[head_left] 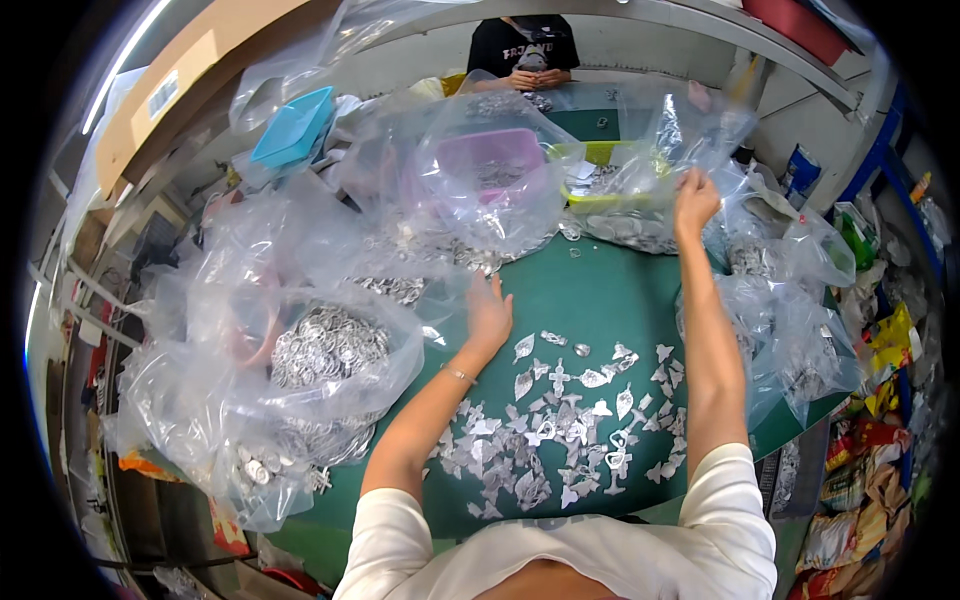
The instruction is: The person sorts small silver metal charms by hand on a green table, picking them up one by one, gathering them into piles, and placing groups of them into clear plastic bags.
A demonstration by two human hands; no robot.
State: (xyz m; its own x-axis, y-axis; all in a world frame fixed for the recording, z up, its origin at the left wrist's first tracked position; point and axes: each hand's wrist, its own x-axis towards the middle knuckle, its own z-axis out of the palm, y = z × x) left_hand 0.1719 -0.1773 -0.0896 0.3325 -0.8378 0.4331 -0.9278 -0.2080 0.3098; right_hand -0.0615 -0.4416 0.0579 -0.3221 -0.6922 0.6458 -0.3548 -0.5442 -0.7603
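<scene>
Taking the view's centre as the dial, we find the right hand [697, 205] at two o'clock, its fingers closed on the film of a clear bag [672, 135], with silver-coloured pieces [630, 231] showing through its lower part. We note the left hand [489, 318] near the centre, fingers partly extended beside a second bag [450, 297]; the transparent film leaves us unable to tell whether they grip it. We record loose metal pieces [540, 430] spread across the green tabletop [570, 290] at five o'clock.
</scene>
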